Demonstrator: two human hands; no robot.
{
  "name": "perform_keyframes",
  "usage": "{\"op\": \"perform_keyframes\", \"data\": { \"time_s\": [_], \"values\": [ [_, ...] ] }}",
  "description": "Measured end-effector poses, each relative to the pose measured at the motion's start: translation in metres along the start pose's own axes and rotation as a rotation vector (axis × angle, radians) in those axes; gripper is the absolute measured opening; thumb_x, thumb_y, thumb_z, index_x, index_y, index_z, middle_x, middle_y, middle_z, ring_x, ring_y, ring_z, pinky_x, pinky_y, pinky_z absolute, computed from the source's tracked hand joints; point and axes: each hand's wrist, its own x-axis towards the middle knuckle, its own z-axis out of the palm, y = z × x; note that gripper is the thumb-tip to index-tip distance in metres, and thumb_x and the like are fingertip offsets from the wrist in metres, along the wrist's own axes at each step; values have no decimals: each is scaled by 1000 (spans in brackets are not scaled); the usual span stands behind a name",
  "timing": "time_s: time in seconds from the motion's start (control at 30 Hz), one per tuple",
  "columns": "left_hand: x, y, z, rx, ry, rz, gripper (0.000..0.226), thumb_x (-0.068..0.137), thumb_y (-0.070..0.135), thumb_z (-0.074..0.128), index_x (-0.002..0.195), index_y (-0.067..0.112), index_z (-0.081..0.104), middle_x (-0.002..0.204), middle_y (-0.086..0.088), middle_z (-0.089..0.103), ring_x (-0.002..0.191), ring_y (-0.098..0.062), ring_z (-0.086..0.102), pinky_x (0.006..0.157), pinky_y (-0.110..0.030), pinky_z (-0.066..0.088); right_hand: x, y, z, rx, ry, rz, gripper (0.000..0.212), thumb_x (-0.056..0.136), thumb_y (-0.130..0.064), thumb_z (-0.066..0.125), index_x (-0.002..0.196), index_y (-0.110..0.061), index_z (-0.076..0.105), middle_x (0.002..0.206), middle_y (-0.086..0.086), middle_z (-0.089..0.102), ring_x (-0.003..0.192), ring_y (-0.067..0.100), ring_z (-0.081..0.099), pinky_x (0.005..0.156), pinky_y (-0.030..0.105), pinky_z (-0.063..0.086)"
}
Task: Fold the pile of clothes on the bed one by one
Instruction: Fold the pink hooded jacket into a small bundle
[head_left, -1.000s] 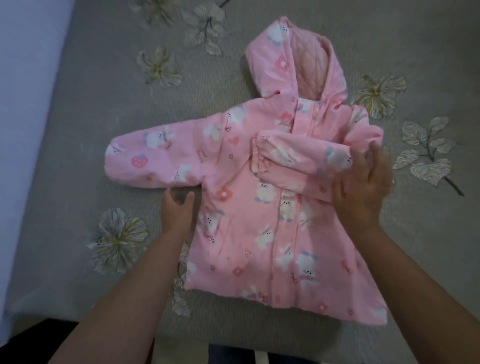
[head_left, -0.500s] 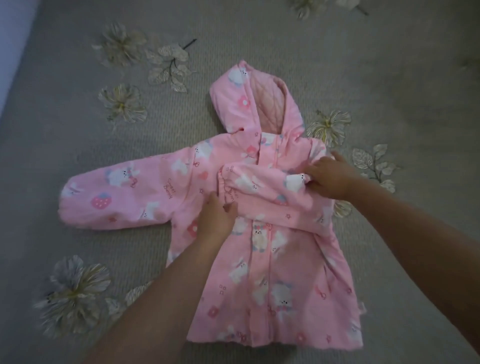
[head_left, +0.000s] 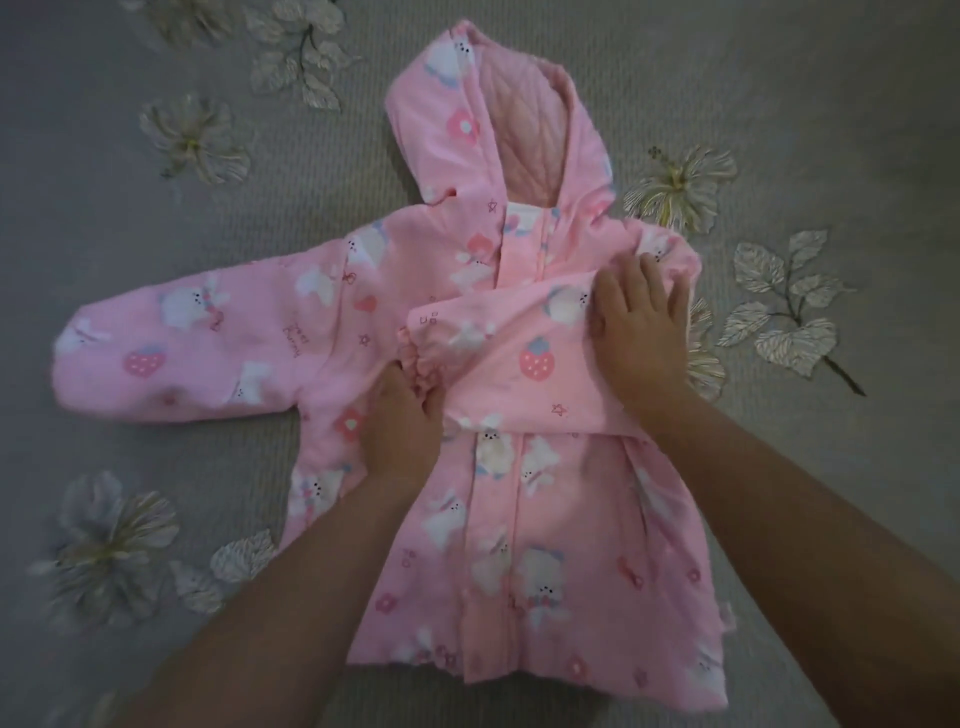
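One jacket (head_left: 519, 467) in head view, pink, face up on bed (head_left: 156, 260), hood away from person. Sleeve (head_left: 509, 353) on jacket's right side lies folded across chest. Right hand (head_left: 641, 332) flat on sleeve near shoulder, fingers straight, spread. Left hand (head_left: 402, 426) at cuff (head_left: 421, 358), fingers curled round it. Other sleeve (head_left: 197, 348) lies out flat, unfolded. Judgement: jacket fold just begun; second sleeve, hood, body left. Pile not visible.

Pink jacket (head_left: 519, 519) printed with white bunnies and strawberries; grey bedspread (head_left: 130, 218) with pale flowers.
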Motion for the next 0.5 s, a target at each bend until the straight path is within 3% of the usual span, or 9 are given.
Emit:
{"op": "perform_keyframes", "data": {
  "time_s": [0.07, 0.13, 0.2, 0.27, 0.33, 0.4, 0.5],
  "values": [
    [-1, -8, -9, -73, -28, 30, 43, 89, 21, 53, 124, -2, 41, 117, -21, 55, 107, -34, 54, 88, -45, 44, -12, -8, 2, 93, 46, -43, 44, 94, -18, 42, 135, -1, 39, 149, 21, 26, 140, 36, 18, 113, 49, 7],
    [1, -22, -22, -56, 73, 41, 49, 88, 19, 55, 129, -4, 40, 121, -24, 51, 112, -35, 49, 95, -44, 40, -30, -26, 5, 162, 115, -177, 45, 84, -16, 56, 124, 5, 52, 137, 28, 41, 129, 46, 36, 105, 57, 26],
    [6, -39, -40, 36, 230, -70, 53, 88, 20, 56, 130, -6, 38, 129, -27, 42, 121, -36, 39, 100, -41, 30, -48, -53, 13, 156, 139, -290, 48, 76, -23, 64, 117, 2, 60, 128, 28, 52, 116, 49, 48, 92, 64, 35],
    [17, -59, -57, 13, 292, -251, 54, 88, 22, 55, 130, -7, 35, 131, -27, 39, 123, -36, 37, 101, -40, 29, -61, -80, 21, 112, 49, -345, 53, 75, -34, 67, 118, -4, 61, 129, 22, 53, 115, 48, 50, 86, 71, 33],
    [31, -75, -71, -190, 251, -390, 52, 88, 22, 56, 128, -5, 36, 129, -22, 45, 120, -33, 44, 100, -38, 36, -64, -97, 32, 89, -112, -336, 63, 78, -47, 64, 130, -14, 51, 142, 12, 41, 129, 46, 34, 90, 76, 20],
    [45, -85, -83, -409, 299, -483, 56, 86, 20, 60, 130, -4, 36, 131, -16, 48, 120, -28, 48, 100, -33, 39, -59, -101, 46, 99, -259, -263, 73, 83, -55, 51, 144, -25, 25, 155, 0, 13, 141, 36, 4, 98, 73, 1],
    [60, -92, -100, -862, 364, -650, 45, 87, 19, 62, 127, 5, 47, 122, -3, 57, 106, -15, 58, 92, -28, 47, -50, -104, 54, 104, -287, -229, 75, 84, -59, 43, 146, -32, 9, 156, -7, -1, 142, 28, -12, 99, 71, -8]
  ]
}}
